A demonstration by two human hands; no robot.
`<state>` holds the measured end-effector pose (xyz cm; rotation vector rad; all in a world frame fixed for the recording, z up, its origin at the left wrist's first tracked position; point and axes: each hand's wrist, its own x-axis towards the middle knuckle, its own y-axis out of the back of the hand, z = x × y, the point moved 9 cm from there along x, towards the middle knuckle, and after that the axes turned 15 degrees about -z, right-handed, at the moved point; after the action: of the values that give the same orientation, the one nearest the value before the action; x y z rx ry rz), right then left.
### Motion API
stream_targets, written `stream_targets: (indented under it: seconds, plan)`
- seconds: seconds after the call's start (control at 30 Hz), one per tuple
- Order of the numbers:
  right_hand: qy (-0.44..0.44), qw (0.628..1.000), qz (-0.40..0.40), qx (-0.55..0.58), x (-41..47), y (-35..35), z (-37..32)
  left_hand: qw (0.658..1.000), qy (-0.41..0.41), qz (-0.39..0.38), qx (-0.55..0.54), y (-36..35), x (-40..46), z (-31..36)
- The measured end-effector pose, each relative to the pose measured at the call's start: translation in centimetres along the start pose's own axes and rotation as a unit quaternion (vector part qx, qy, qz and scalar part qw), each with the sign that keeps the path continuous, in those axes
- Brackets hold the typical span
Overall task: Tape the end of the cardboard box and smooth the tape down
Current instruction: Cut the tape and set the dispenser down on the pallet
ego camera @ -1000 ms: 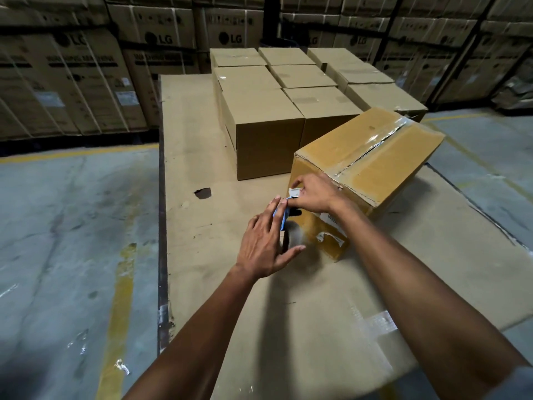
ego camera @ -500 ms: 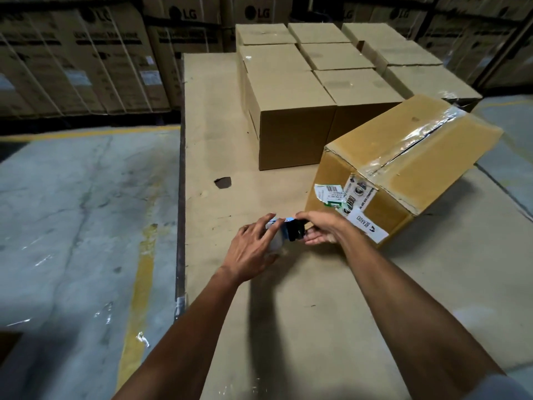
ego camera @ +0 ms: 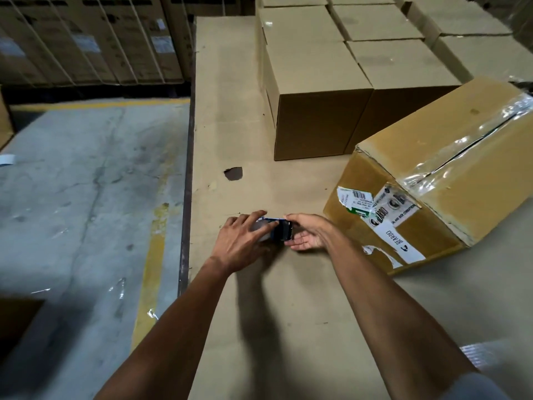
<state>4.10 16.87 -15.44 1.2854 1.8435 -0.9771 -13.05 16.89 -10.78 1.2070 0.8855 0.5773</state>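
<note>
A brown cardboard box (ego camera: pixel 450 157) lies tilted at the right, clear tape shining along its top seam and folded over the near end, which carries several torn labels. Left of the box, both hands meet over a tape dispenser (ego camera: pixel 281 232) with a blue and black body. My left hand (ego camera: pixel 243 241) is wrapped over the tape roll, mostly hiding it. My right hand (ego camera: pixel 308 230) grips the dispenser's black end, palm turned up. Both hands are apart from the box.
The box rests on a large flat cardboard sheet (ego camera: pixel 230 125) with a small dark hole (ego camera: pixel 233 173). Several closed plain boxes (ego camera: pixel 317 90) stand in rows behind. Concrete floor with a yellow line (ego camera: pixel 151 269) lies to the left, stacked cartons (ego camera: pixel 95 39) along the back wall.
My hands left the box's near end and came down and left with the dispenser. The labels on that end came into view. The camera dipped lower and closer.
</note>
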Motion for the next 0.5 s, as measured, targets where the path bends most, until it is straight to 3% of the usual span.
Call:
stream_targets:
  seconds: [0.5]
  plan:
    - [0.020, 0.999, 0.046, 0.011, 2.6, 2.9, -1.4, 0.999, 0.018, 0.006, 0.025, 0.4, 3.5, -0.7]
